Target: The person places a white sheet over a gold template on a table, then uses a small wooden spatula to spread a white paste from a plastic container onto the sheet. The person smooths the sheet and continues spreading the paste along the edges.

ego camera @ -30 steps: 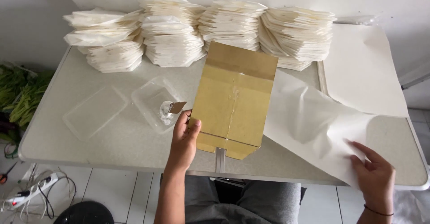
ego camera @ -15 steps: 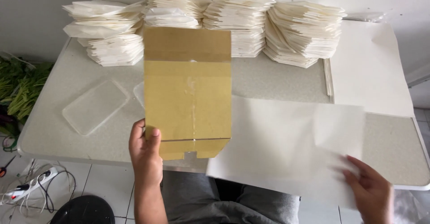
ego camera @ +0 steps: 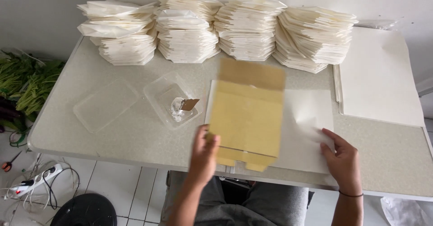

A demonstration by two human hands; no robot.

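Left hand (ego camera: 204, 156) gripping lengthwise cardboard (ego camera: 247, 117)

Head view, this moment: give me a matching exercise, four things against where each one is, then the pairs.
Things:
1. brown cardboard piece
2. white paper sheet
3. clear plastic container
4. folded white stacks

Places:
A. along the far edge of the table
B. under the right hand
C. held by the left hand, lying over the sheet
D. left of the cardboard, with a small scrap inside

Pairs: 1-C, 2-B, 3-D, 4-A
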